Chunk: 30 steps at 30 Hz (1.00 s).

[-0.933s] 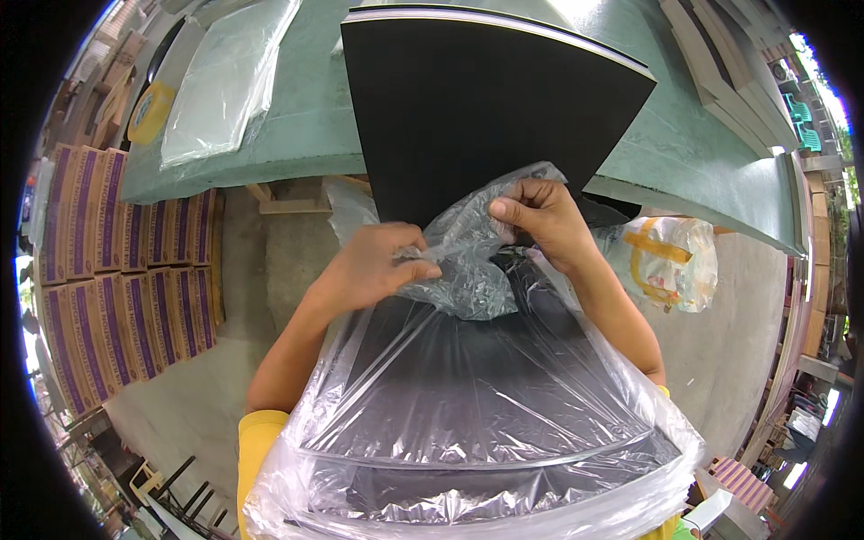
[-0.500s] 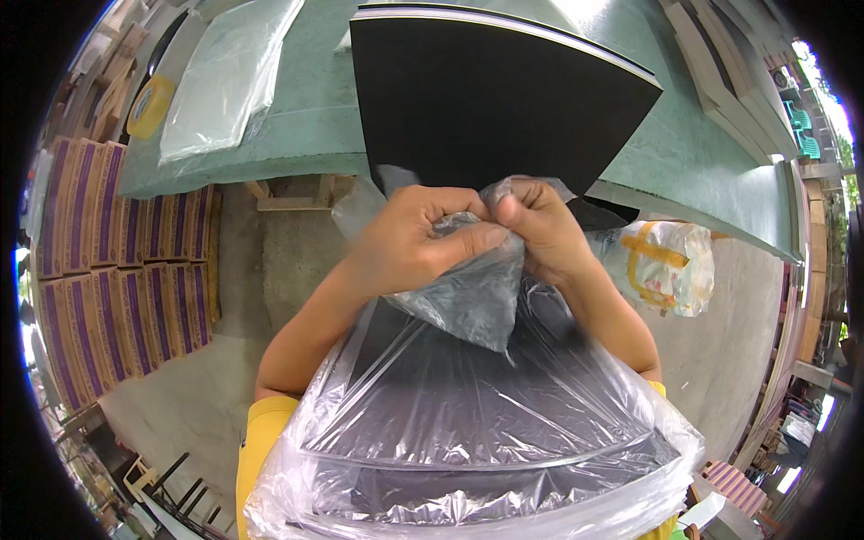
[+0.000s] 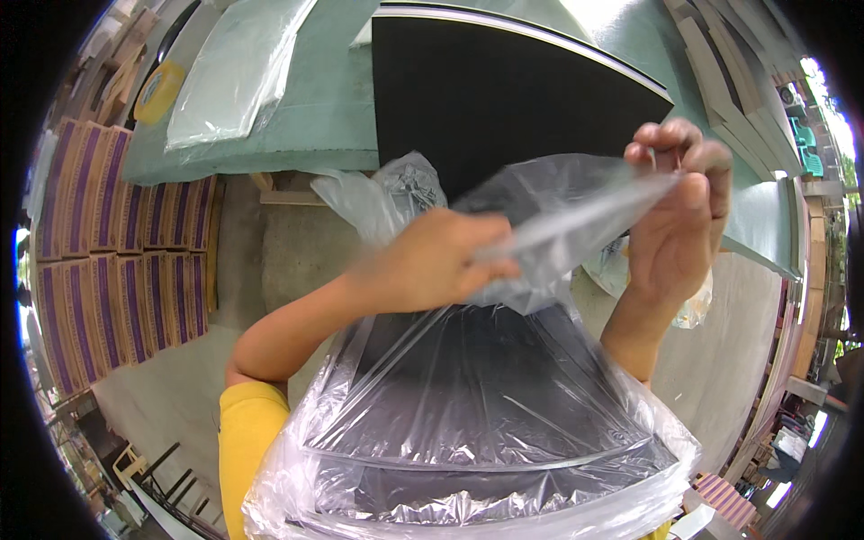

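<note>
A clear plastic bag (image 3: 540, 220) is stretched between my two hands in front of me. My left hand (image 3: 441, 261) pinches it at the middle, its fingertips slightly blurred. Higher up on the right, my right hand (image 3: 675, 211) has a corner of the plastic between thumb and fingers. Close to my body, a flat black panel (image 3: 486, 387) lies inside wrinkled clear plastic wrap (image 3: 288, 468). Whether this wrap and the stretched plastic are one piece I cannot tell. Behind my hands, a stack of black panels (image 3: 504, 99) with pale edges sits on the green table.
The green table (image 3: 333, 135) spans the far side, with clear plastic bags (image 3: 234, 81) and a yellow tape roll (image 3: 160, 93) at left. Brown cartons (image 3: 117, 261) are stacked on the left. White boards (image 3: 720, 81) stand far right. A taped plastic bundle (image 3: 697, 301) is behind my right wrist.
My hands were together over gathered plastic. My right hand has moved up and right with the plastic, and my left slightly down, spreading the plastic between them.
</note>
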Tool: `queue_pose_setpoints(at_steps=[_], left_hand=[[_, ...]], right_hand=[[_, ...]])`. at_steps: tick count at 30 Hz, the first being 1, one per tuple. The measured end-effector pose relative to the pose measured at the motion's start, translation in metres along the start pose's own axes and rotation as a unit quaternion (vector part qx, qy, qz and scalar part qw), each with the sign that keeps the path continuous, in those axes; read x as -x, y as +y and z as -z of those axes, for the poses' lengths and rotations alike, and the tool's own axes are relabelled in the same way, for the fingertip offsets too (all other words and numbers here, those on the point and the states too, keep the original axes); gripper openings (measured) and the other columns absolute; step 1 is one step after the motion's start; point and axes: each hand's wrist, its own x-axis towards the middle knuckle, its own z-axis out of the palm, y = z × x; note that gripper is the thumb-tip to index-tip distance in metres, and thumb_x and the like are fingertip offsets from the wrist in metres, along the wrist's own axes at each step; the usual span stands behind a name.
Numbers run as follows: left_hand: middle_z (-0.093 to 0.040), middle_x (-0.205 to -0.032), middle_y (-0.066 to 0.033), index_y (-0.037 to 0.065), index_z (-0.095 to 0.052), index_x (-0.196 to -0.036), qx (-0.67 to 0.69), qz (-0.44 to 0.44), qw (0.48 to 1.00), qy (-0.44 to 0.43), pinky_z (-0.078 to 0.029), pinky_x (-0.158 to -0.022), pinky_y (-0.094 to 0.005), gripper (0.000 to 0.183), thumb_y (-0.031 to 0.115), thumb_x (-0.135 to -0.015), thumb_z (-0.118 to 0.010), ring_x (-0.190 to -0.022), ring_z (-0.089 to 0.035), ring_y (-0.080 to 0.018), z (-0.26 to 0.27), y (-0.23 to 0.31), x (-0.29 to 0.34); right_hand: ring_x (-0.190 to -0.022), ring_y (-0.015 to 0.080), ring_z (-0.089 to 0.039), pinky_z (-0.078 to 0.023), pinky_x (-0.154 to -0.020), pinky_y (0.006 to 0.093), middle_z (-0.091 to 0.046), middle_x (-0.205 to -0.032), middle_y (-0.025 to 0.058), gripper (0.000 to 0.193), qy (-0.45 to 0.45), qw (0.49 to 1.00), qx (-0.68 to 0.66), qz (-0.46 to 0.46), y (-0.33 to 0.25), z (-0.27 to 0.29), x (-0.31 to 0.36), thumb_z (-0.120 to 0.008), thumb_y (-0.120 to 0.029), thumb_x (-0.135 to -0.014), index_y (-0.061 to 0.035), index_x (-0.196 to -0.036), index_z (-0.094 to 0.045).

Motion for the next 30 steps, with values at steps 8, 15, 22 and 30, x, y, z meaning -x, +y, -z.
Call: queue_pose_setpoints(at_steps=[8,15,22,30], left_hand=[[-0.052,-0.064,0.0006,0.002,-0.059,-0.075,0.298,-0.001,0.944,0.139,-0.035,-0.049,-0.0204,0.026,0.027,-0.083,-0.056,-0.056,-0.047,-0.0067,0.015,-0.001,-0.006],[-0.052,-0.063,0.0028,0.005,-0.055,-0.076,0.459,0.016,0.877,0.142,-0.035,-0.049,-0.0165,0.027,0.03,-0.086,-0.051,-0.06,-0.046,-0.0014,0.033,0.013,0.0],[-0.062,-0.078,-0.0124,-0.005,-0.059,-0.094,0.398,-0.217,0.88,-0.145,-0.046,-0.058,-0.0254,0.025,0.016,-0.081,-0.055,-0.063,-0.058,-0.014,0.06,-0.013,0.011],[-0.059,-0.064,-0.0128,0.003,-0.056,-0.089,-0.414,0.029,0.894,-0.171,-0.046,-0.053,-0.0355,0.018,0.015,-0.076,-0.056,-0.063,-0.061,-0.0257,0.017,-0.025,0.028]], right_hand=[[-0.057,0.0111,-0.05,-0.044,-0.055,0.0268,-0.05,-0.067,0.0008,0.021,-0.07,0.735,-0.593,-0.322,0.044,0.031,0.015,-0.045,-0.024,-0.084,-0.0041,-0.084,-0.051],[-0.076,0.0131,-0.054,-0.045,-0.069,0.0279,-0.057,-0.09,0.0082,0.022,-0.274,0.919,-0.22,-0.18,0.03,0.016,0.015,-0.054,-0.019,-0.081,-0.0002,-0.091,-0.058],[-0.079,0.0221,-0.057,-0.047,-0.067,0.0339,-0.059,-0.079,0.0101,0.05,-0.45,0.819,-0.092,-0.345,0.023,0.062,0.032,-0.052,-0.047,-0.08,0.0025,-0.081,-0.059],[-0.092,0.025,-0.057,-0.002,-0.102,0.0546,-0.063,-0.081,0.0084,0.034,-0.545,0.512,0.656,-0.103,0.009,0.058,0.026,-0.061,-0.033,-0.067,-0.0077,-0.09,-0.063]])
